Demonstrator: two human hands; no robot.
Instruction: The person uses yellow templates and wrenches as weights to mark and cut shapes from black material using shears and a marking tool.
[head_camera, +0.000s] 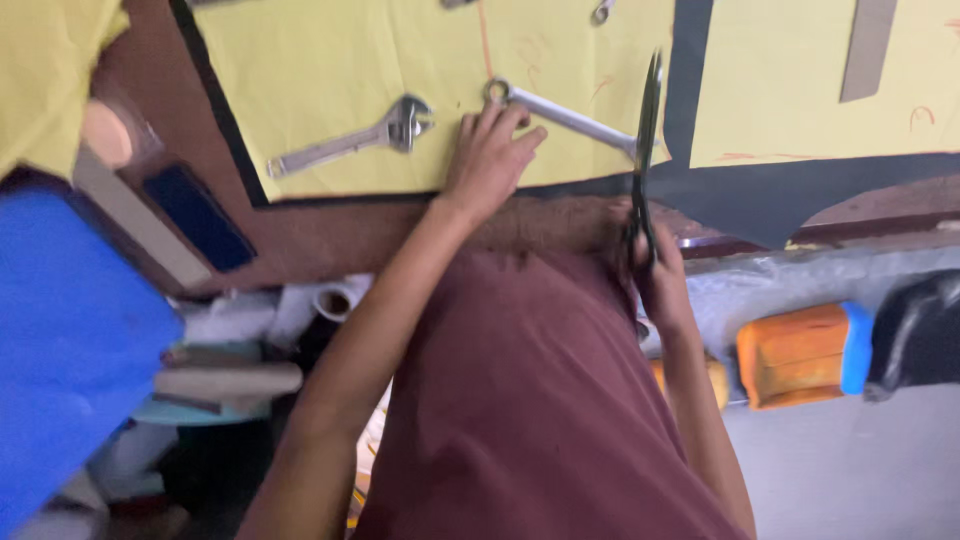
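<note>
My left hand (490, 155) presses flat on a yellow sheet (340, 60) laid on a brown table, fingers spread beside a silver ring spanner (560, 112). My right hand (655, 275) grips the handles of dark scissors (645, 140), whose blades point up along the edge of the yellow sheet where it meets black material (730, 190). An adjustable wrench (355, 140) lies on the sheet to the left of my left hand. My maroon shirt fills the lower middle of the view.
A second yellow sheet (800, 80) lies at the right with a grey strip (868, 45) on it. A blue block (60, 330) stands at the left. An orange and blue container (800, 352) and a black bag (915, 335) sit below the table edge. Rolls and clutter lie at lower left.
</note>
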